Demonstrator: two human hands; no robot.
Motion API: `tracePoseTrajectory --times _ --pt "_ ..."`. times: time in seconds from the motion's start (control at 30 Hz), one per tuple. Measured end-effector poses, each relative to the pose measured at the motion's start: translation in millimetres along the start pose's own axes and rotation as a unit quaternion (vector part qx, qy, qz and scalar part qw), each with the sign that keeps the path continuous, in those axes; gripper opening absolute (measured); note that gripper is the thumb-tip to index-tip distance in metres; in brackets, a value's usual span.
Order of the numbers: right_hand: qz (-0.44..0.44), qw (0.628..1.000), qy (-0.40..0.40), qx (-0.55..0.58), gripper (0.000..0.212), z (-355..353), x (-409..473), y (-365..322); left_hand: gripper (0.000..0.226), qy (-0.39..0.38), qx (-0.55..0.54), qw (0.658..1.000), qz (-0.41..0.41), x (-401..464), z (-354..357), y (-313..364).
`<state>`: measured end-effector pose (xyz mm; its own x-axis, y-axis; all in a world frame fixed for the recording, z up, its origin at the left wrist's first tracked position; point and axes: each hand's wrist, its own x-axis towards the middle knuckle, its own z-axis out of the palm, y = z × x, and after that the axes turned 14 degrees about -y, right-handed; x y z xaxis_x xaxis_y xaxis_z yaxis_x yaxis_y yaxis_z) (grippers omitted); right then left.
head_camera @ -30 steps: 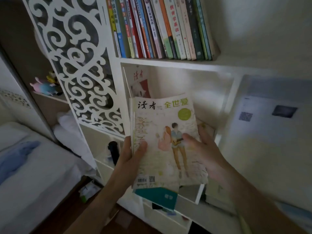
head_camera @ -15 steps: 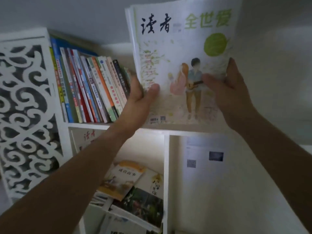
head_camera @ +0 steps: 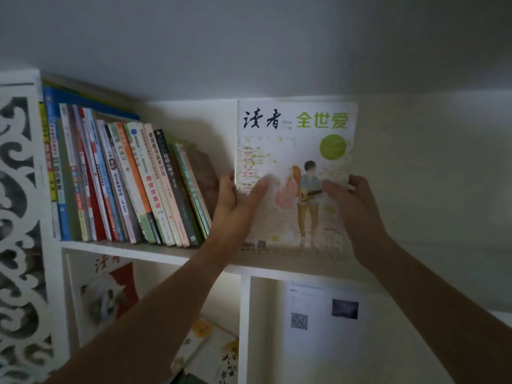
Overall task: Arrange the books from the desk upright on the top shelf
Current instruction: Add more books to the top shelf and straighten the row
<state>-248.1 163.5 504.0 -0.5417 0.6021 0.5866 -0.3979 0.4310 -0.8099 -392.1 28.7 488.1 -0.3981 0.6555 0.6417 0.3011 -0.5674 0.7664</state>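
Observation:
A stack of magazines (head_camera: pixel 296 151), its pale front cover showing two drawn figures and green characters, stands upright with its lower edge on the top shelf (head_camera: pixel 155 252). My left hand (head_camera: pixel 235 209) grips its left edge, thumb across the cover. My right hand (head_camera: pixel 352 206) holds the right edge with the thumb on the front. A row of several books (head_camera: pixel 124 184) stands at the shelf's left end, leaning to the left, with a gap between it and the magazines.
A white carved fretwork panel (head_camera: pixel 19 217) closes the shelf's left side. Below, a magazine (head_camera: pixel 102 297) leans in the left compartment over loose books (head_camera: pixel 210 347). A white divider (head_camera: pixel 243 328) separates it from the right compartment, whose back bears a printed sheet (head_camera: pixel 324 311).
Both hands have lifted the magazines from below the shelf up to it and lowered them until the bottom edge rests on the top shelf board.

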Motion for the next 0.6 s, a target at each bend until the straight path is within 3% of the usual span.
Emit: tracePoseTrajectory --times 0.13,0.27,0.37,0.47,0.6 --pt "-0.005 0.999 0.025 -0.04 0.032 13.8 -5.9 20.2 0.049 0.005 0.056 0.998 0.015 2.8 1.0 -13.7" --pt "0.001 0.998 0.043 -0.038 0.028 18.9 -3.6 20.0 0.043 -0.039 0.075 0.996 -0.027 -1.9 -10.2 -16.8" --pt "0.018 0.999 0.037 -0.034 0.032 20.9 -1.7 12.0 0.035 -0.028 0.162 0.986 -0.022 -12.3 -6.1 -7.3" --pt "0.025 1.0 0.002 0.01 0.004 29.1 0.5 2.4 0.031 0.042 0.34 0.938 0.049 -40.0 6.3 7.6" --pt "0.113 0.973 -0.114 0.164 0.023 71.7 -9.6 -12.7 0.035 0.145 0.51 0.842 0.101 -86.5 6.5 39.0"
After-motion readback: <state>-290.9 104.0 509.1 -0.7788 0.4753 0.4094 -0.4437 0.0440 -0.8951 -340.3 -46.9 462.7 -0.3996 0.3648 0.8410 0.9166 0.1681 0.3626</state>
